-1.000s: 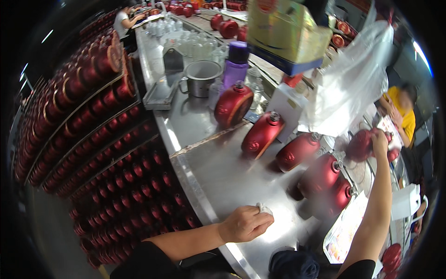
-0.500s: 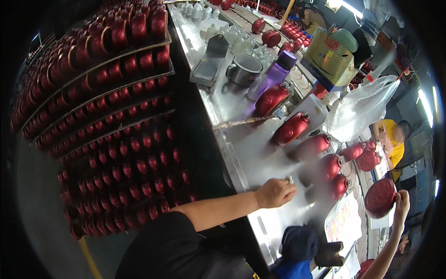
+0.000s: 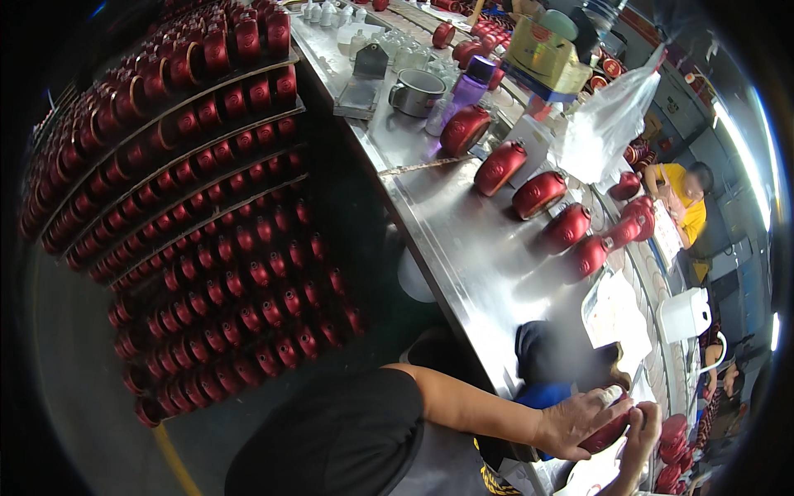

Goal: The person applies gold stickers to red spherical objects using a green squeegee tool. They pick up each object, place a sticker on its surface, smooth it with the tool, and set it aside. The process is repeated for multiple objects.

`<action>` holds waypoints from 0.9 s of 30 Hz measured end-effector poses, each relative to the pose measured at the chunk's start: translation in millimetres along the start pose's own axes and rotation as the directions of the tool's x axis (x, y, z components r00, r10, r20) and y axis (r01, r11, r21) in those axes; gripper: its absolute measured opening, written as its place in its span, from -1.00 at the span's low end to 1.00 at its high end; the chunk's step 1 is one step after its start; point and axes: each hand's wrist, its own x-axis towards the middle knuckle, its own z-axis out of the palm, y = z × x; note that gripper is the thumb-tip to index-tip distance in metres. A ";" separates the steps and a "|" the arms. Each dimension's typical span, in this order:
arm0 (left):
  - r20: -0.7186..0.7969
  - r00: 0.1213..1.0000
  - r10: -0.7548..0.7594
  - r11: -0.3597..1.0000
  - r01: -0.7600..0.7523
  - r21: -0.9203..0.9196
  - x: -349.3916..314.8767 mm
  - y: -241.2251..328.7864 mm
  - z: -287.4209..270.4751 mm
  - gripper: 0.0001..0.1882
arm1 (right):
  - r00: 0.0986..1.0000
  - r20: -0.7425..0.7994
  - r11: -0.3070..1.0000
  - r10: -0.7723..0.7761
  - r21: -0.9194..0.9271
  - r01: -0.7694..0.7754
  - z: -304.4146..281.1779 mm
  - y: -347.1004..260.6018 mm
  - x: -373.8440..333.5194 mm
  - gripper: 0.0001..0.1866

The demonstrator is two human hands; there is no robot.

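Observation:
Both my hands meet at a round, flattened red bottle [image 3: 608,433] low on the right, partly hidden by the fingers. My left hand [image 3: 572,423] lies over it, with something small and white [image 3: 611,395] at its fingertips. From the other side, my right hand [image 3: 642,434] grips the bottle's edge. Just beyond the hands sits a dark blue bundle, cloth-like [image 3: 539,351], with brighter blue material [image 3: 542,395] below it. Several more red bottles, such as this one [image 3: 539,195], stand in a row on the metal table [image 3: 447,223].
Tiered racks of red bottles [image 3: 236,103] fill the left. A metal mug [image 3: 416,93], a purple bottle [image 3: 471,83] and a carton [image 3: 542,58] stand farther up the table. Papers [image 3: 616,318] lie beside a conveyor [image 3: 653,331]. A person in yellow [image 3: 685,198] sits across.
My right hand has brought the red bottle down and inward from the right. My left hand has moved from over the table toward the lower right, onto the bottle. The view has shifted.

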 end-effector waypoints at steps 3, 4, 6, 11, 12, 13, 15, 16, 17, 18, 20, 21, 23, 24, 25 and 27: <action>0.051 0.997 -0.055 0.998 0.054 0.020 -2.5 -0.3 7.0 0.17 | 0.981 -0.082 0.985 -0.175 -0.012 0.174 16.7 11.1 -8.7 -0.80; 0.138 0.983 -0.117 0.992 0.121 -0.021 0.8 -2.3 5.2 0.16 | 0.997 -0.063 0.999 -0.037 -0.028 0.036 20.1 16.6 -8.2 -0.80; 0.265 0.945 -0.192 0.979 0.205 -0.023 12.0 -14.8 -8.4 0.09 | 0.997 -0.052 0.997 0.052 0.051 -0.049 26.8 31.3 -2.8 -0.78; 0.159 0.966 -0.204 0.882 0.252 -0.398 35.8 -54.5 -38.0 -0.26 | 0.970 -0.115 0.935 0.214 0.311 -0.170 60.7 70.6 -19.1 -0.55; 0.191 0.961 -0.201 0.868 0.265 -0.420 38.6 -62.7 -42.7 -0.31 | 0.952 0.019 0.904 0.305 0.308 -0.296 65.1 77.4 -24.8 -0.51; 0.220 0.933 -0.284 0.789 0.357 -0.500 42.6 -67.4 -41.1 -0.35 | 0.951 0.091 0.849 0.296 0.432 -0.306 76.0 79.7 -33.5 -0.47; 0.241 0.887 -0.393 0.588 0.444 -0.676 49.6 -73.3 -40.0 -0.43 | 0.953 0.095 0.792 0.286 0.537 -0.291 87.9 80.3 -46.2 -0.41; 0.299 0.831 -0.469 0.455 0.518 -0.724 52.1 -73.7 -38.7 -0.47 | 0.971 0.065 0.816 0.231 0.530 -0.230 91.6 78.0 -50.4 -0.38; 0.306 0.810 -0.500 0.386 0.525 -0.758 54.6 -73.6 -37.9 -0.49 | 0.964 0.073 0.775 0.257 0.580 -0.251 89.7 74.7 -55.1 -0.36; 0.314 0.779 -0.543 0.322 0.539 -0.779 55.8 -73.0 -36.6 -0.51 | 0.956 0.045 0.784 0.291 0.561 -0.265 89.2 71.3 -58.3 -0.33; 0.340 0.760 -0.554 0.265 0.548 -0.794 53.7 -72.1 -34.1 -0.54 | 0.963 -0.013 0.811 0.268 0.544 -0.218 84.4 64.8 -64.7 -0.32; 0.342 0.727 -0.595 0.289 0.591 -0.753 49.6 -71.4 -29.8 -0.48 | 0.959 -0.024 0.819 0.284 0.527 -0.229 83.5 62.1 -67.7 -0.32; 0.243 0.735 -0.633 0.469 0.613 -0.636 42.4 -73.6 -24.1 -0.33 | 0.961 -0.056 0.871 0.269 0.440 -0.219 86.7 59.4 -72.4 -0.32; 0.206 0.733 -0.649 0.580 0.651 -0.490 40.8 -74.9 -20.3 -0.26 | 0.960 -0.071 0.893 0.269 0.392 -0.221 87.2 59.6 -74.7 -0.32; 0.145 0.767 -0.626 0.697 0.633 -0.338 39.4 -78.5 -21.4 -0.25 | 0.967 -0.134 0.912 0.218 0.380 -0.153 90.9 59.0 -76.3 -0.35; 0.194 0.777 -0.599 0.696 0.625 -0.354 42.6 -85.7 -20.5 -0.27 | 0.970 -0.132 0.943 0.206 0.292 -0.160 92.2 58.1 -79.3 -0.37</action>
